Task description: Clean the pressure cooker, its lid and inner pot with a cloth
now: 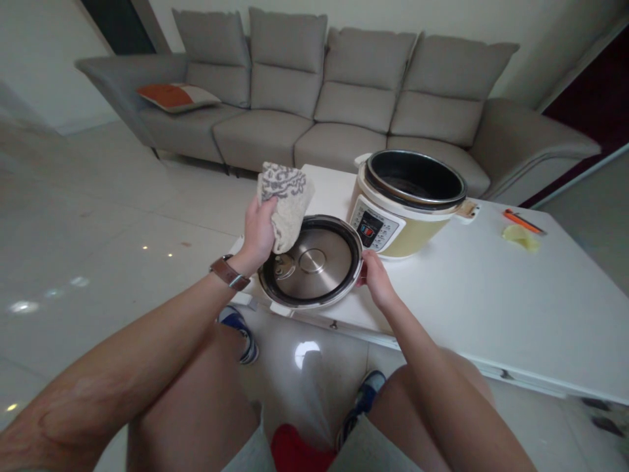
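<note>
My left hand (260, 226) is closed round a folded cream cloth (291, 213) with a grey pattern. The cloth hangs over the upper left part of a round pressure cooker lid (334, 269); whether they touch I cannot tell. My right hand (376, 278) grips the lid's right rim, with its fingers partly hidden behind it. The lid's steel inner face and dark sealing ring are turned up towards me. Just behind and to the right, the electric pressure cooker (410, 236) stands upright without its lid, its dark inner pot (417, 177) showing.
The cooker stands on a low white table (491, 295). Towards the table's right lie an orange utility knife (523, 221) and a crumpled yellowish piece (521, 238). A grey sofa (280, 134) runs along the wall behind, with an orange and white cushion (177, 96) on it.
</note>
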`<state>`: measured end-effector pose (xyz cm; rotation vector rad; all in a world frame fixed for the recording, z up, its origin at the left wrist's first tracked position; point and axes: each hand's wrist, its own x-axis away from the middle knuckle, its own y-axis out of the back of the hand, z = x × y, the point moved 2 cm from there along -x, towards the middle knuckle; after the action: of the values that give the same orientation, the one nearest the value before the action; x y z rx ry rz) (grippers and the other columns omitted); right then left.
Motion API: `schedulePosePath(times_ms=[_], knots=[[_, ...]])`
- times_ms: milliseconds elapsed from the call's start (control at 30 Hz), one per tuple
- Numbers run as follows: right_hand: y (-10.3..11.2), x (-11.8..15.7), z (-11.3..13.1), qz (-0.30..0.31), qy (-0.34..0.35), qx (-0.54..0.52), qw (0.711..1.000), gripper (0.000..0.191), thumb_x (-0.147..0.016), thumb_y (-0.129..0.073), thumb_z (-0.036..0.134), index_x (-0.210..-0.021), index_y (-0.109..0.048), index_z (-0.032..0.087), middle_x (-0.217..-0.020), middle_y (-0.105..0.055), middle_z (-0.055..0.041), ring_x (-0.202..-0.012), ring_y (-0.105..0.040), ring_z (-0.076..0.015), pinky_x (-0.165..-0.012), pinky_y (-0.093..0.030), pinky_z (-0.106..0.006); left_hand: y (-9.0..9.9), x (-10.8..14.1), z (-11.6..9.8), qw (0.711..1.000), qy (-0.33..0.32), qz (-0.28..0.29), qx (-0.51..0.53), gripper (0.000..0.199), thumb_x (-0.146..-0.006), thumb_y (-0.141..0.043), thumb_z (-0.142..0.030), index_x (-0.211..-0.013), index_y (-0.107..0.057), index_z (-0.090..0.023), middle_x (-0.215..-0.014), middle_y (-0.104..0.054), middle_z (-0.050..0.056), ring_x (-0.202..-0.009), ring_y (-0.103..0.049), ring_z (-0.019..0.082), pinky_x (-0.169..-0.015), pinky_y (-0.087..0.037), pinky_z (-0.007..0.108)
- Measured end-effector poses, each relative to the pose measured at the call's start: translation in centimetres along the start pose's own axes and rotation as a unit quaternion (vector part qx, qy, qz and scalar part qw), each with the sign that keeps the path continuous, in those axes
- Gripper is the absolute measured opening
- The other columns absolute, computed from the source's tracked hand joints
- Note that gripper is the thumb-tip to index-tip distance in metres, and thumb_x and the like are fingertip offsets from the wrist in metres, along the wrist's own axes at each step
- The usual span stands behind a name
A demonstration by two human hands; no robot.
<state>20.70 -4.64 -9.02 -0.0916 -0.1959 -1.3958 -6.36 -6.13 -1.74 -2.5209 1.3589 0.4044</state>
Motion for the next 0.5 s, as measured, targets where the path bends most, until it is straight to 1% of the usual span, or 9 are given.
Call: schedulePosePath(times_ms=[33,67,133,233,300,367,500], knots=[[0.0,0.0,-0.1,0.001,-0.002,-0.004,1.0,0.029,-0.089,-0.054,0.055,-0.085,-0.052,0.026,-0.053,-0.054,0.0061,-0.045,-0.055,-0.0159,-0.042,-0.044,-0.026,-0.3,0.2,-0.1,1.0,-0.006,0.023,-0.016,0.037,-0.092,-0.057,-0.038,-0.122,-0.066,-0.018,-0.131,-0.073,0.009,-0.127,-0.065,0.029,-0.112,-0.05,0.044],[0.0,0.0,-0.1,0.003,-0.003,-0.009,1.0,0.03,-0.089,-0.055,0.056,-0.085,-0.051,0.026,-0.053,-0.054,0.0063,-0.045,-0.055,-0.0158,-0.042,-0.044,-0.026,-0.8,0.6,0.0,0.998,-0.007,0.057,-0.035,0.039,-0.093,-0.057,-0.038,-0.125,-0.066,-0.018,-0.134,-0.072,0.009,-0.129,-0.064,0.03,-0.115,-0.048,0.045],[0.0,-0.1,-0.3,0.007,-0.005,-0.022,1.0,0.032,-0.087,-0.057,0.057,-0.085,-0.051,0.026,-0.053,-0.054,0.0067,-0.045,-0.055,-0.0155,-0.043,-0.043,-0.026,-1.8,1.6,0.5,0.986,0.006,0.147,-0.074,0.046,-0.093,-0.057,-0.039,-0.132,-0.066,-0.018,-0.139,-0.07,0.009,-0.133,-0.061,0.031,-0.119,-0.044,0.047],[0.0,-0.3,-0.5,0.013,-0.01,-0.039,0.999,0.032,-0.086,-0.058,0.057,-0.086,-0.052,0.026,-0.054,-0.054,0.007,-0.046,-0.055,-0.0153,-0.042,-0.042,-0.025,-3.1,3.6,1.5,0.948,0.042,0.293,-0.12,0.055,-0.093,-0.057,-0.041,-0.143,-0.063,-0.02,-0.147,-0.066,0.007,-0.14,-0.057,0.031,-0.125,-0.035,0.049],[0.1,-0.4,-0.7,0.016,-0.014,-0.048,0.999,0.031,-0.085,-0.059,0.057,-0.086,-0.051,0.026,-0.055,-0.055,0.0071,-0.045,-0.055,-0.0153,-0.041,-0.041,-0.025,-3.7,4.6,2.0,0.917,0.054,0.372,-0.136,0.057,-0.093,-0.057,-0.042,-0.146,-0.062,-0.022,-0.15,-0.063,0.006,-0.143,-0.054,0.031,-0.127,-0.031,0.048],[0.1,-0.5,-0.8,0.017,-0.017,-0.054,0.998,0.031,-0.084,-0.059,0.056,-0.086,-0.05,0.026,-0.054,-0.055,0.0071,-0.044,-0.054,-0.0152,-0.04,-0.04,-0.025,-4.0,5.2,2.2,0.898,0.055,0.414,-0.139,0.058,-0.093,-0.057,-0.042,-0.147,-0.062,-0.022,-0.152,-0.062,0.006,-0.145,-0.052,0.031,-0.128,-0.03,0.047],[0.1,-0.6,-0.9,0.018,-0.018,-0.055,0.998,0.032,-0.085,-0.059,0.057,-0.087,-0.051,0.026,-0.054,-0.055,0.0069,-0.043,-0.053,-0.0151,-0.041,-0.041,-0.025,-3.3,4.8,1.9,0.882,0.062,0.446,-0.141,0.06,-0.093,-0.057,-0.045,-0.148,-0.062,-0.022,-0.154,-0.06,0.005,-0.145,-0.052,0.031,-0.127,-0.031,0.044]])
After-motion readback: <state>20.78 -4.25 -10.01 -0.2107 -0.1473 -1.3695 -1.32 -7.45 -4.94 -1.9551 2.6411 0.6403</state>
